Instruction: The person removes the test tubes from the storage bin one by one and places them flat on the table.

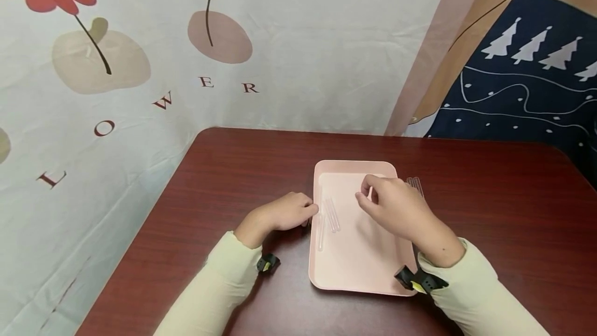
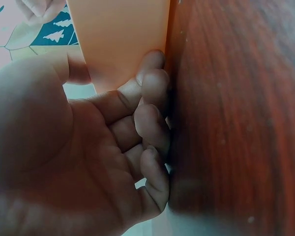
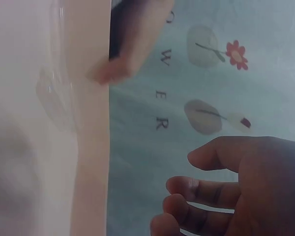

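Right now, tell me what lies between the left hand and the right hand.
In the head view, clear tubes lie in the pink tray between the left hand and the right hand, nearer the left.

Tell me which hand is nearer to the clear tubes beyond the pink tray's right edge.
Right: the right hand is over the tray, partly hiding the clear tubes in the head view; the left hand is at the tray's opposite edge.

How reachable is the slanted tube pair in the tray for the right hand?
Likely yes: the right hand looks empty and hovers over the pink tray, and nothing visible covers the tube pair.
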Motion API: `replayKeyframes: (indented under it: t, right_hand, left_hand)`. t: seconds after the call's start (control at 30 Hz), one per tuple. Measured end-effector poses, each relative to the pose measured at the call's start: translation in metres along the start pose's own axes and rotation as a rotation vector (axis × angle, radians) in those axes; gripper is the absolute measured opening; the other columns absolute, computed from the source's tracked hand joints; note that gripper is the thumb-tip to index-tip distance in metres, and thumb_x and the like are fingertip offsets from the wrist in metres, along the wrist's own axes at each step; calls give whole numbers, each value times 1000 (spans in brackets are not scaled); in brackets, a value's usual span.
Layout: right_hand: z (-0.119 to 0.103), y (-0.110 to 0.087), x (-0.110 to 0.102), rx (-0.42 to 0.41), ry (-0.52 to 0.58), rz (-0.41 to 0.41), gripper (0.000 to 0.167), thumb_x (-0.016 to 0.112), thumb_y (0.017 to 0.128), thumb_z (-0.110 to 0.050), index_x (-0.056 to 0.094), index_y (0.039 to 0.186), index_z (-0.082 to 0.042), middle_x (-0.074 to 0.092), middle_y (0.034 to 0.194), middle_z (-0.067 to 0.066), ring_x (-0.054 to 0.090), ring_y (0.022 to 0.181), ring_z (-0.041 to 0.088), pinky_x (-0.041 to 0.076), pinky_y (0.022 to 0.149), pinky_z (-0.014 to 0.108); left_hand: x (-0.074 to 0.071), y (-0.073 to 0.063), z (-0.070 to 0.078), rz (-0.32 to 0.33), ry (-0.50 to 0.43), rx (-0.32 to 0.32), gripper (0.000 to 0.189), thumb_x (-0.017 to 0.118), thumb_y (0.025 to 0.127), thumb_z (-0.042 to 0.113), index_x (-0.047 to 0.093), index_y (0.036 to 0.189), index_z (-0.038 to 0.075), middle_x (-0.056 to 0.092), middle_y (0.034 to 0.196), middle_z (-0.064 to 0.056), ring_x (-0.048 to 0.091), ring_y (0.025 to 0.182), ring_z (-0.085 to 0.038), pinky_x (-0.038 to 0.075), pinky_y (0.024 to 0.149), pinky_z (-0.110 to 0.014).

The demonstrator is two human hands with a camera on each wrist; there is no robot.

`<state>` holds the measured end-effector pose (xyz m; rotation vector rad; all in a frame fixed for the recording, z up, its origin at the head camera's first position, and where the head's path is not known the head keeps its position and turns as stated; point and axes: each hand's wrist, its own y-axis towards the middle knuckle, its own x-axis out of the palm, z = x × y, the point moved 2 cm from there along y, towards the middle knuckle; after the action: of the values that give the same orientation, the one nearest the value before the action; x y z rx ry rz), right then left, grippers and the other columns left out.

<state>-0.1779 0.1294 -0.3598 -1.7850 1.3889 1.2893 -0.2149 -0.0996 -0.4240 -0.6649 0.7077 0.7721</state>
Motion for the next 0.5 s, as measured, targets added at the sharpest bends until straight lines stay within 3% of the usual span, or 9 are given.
replayKeyframes:
  t: [0.27, 0.5]
  right_hand:
    - [-14, 8, 14, -33, 9, 1, 11, 61, 91, -26, 61, 82, -19, 51, 61, -8, 44, 54, 8, 36, 51, 27]
    - [-21, 15, 24, -39, 5, -47, 11, 61, 91, -26, 62, 84, -18, 53, 60, -8, 46, 53, 10, 36, 50, 27]
  left_hand:
    - [1, 3, -3, -4, 9, -4, 40, 39, 94, 27, 63, 66, 13, 60, 60, 5, 54, 57, -9, 45, 62, -25]
    - [2, 3, -4, -2, 15, 15, 40, 40, 94, 27, 63, 65, 12, 58, 58, 6, 53, 56, -8, 45, 60, -25]
